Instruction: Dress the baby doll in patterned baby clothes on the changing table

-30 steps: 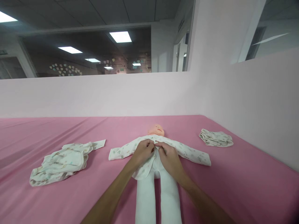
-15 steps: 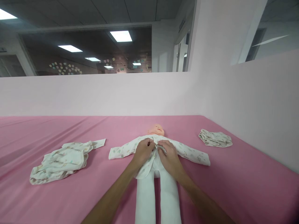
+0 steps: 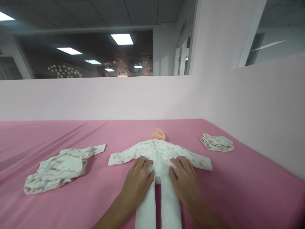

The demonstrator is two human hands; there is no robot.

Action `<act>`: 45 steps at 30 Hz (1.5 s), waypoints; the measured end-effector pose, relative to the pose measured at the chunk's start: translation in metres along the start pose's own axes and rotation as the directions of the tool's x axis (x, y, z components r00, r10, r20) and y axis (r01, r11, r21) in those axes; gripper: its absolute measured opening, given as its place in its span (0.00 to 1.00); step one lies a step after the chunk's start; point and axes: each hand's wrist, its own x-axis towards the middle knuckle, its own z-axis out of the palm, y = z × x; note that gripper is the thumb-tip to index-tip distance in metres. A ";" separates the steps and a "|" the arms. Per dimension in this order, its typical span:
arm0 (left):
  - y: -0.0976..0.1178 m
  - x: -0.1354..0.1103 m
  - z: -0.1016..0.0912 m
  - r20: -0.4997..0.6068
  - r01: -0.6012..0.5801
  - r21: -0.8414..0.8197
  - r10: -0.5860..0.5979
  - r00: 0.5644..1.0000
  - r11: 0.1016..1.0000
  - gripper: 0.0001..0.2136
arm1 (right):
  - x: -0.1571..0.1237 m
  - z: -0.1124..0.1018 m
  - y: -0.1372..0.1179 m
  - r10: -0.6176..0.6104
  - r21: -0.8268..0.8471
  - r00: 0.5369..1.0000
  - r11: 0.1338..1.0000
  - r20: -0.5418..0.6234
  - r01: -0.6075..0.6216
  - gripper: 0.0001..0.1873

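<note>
A baby doll (image 3: 157,135) lies on its back, its head away from me and its white legs toward me. It wears a white printed baby shirt (image 3: 145,149) with the sleeves spread out to both sides. The shirt front is parted below the chest, showing the white body beneath. My left hand (image 3: 139,179) has its fingers closed on the left front edge near the hem. On the other side, my right hand (image 3: 186,179) pinches the right front edge at about the same height. The fingertips are partly hidden by the hands.
A crumpled printed baby garment (image 3: 59,168) lies on the pink sheet (image 3: 95,203) at left. A smaller folded printed cloth (image 3: 217,142) rests at right, near the side wall. A white wall (image 3: 100,98) with windows above borders the sheet at the back.
Both hands have come down from the shirt's chest toward the hem and moved apart. The shirt front is now spread wider at the bottom. The view has shifted slightly.
</note>
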 end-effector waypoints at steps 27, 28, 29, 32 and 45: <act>0.008 0.043 0.026 -0.310 -0.142 0.003 0.136 0.941 0.990 0.07 | 0.038 0.000 -0.022 0.373 0.650 0.911 0.650 0.177 -0.392 0.14; 0.007 0.042 0.027 -0.313 -0.156 0.031 0.158 0.937 0.987 0.07 | 0.036 0.002 -0.025 0.364 0.654 0.918 0.658 0.159 -0.374 0.14; 0.006 0.041 0.028 -0.310 -0.163 0.055 0.172 0.935 0.985 0.08 | 0.034 0.003 -0.027 0.355 0.656 0.923 0.662 0.150 -0.361 0.14; 0.003 0.041 0.031 -0.300 -0.161 0.116 0.189 0.935 0.980 0.09 | 0.029 0.005 -0.030 0.340 0.654 0.928 0.669 0.152 -0.353 0.15; 0.001 0.038 0.033 -0.286 -0.215 0.151 0.251 0.925 0.965 0.08 | 0.028 -0.003 -0.031 0.295 0.723 0.916 0.566 0.272 -0.397 0.14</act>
